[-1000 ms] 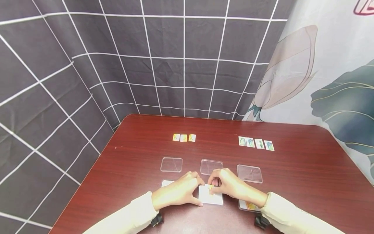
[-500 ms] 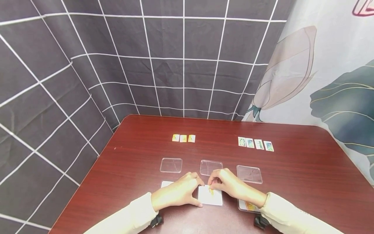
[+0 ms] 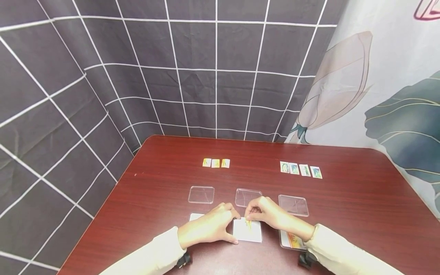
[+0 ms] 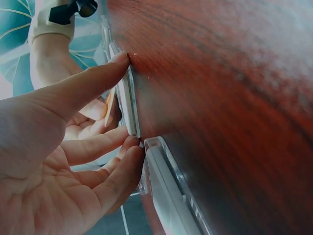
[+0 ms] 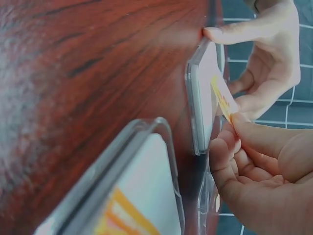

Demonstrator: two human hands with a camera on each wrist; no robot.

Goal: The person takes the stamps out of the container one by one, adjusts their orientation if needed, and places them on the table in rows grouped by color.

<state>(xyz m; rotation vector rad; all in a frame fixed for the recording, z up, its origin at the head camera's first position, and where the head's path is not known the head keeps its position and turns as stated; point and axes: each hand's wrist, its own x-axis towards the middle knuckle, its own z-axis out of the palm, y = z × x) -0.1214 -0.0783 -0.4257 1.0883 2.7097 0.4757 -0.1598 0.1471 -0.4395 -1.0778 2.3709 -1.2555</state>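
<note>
My left hand [image 3: 214, 225] holds a white square pad in a clear plastic case [image 3: 245, 233], thumb at the near left corner, fingers at the far left. Over the far part of the pad, my right hand [image 3: 269, 214] pinches a small yellow-and-white picture card [image 5: 224, 102] between thumb and fingers. That card slants, its free end right at the white face in the right wrist view. To the right lies another clear case [image 3: 292, 240] with a white pad bearing an orange and yellow picture, partly hidden by the right forearm. A third white pad [image 3: 196, 216] shows behind the left wrist.
Three clear lids [image 3: 201, 194] lie in a row beyond the hands on the red-brown table [image 3: 154, 172]. Farther back, three small yellow picture cards [image 3: 215, 163] lie at left and several green-blue ones [image 3: 304, 170] at right. A dark grid curtain [image 3: 192, 84] hangs behind.
The right thumb has moved up toward the pad's far edge, showing more of the yellow picture card. The left hand stays in place on the case.
</note>
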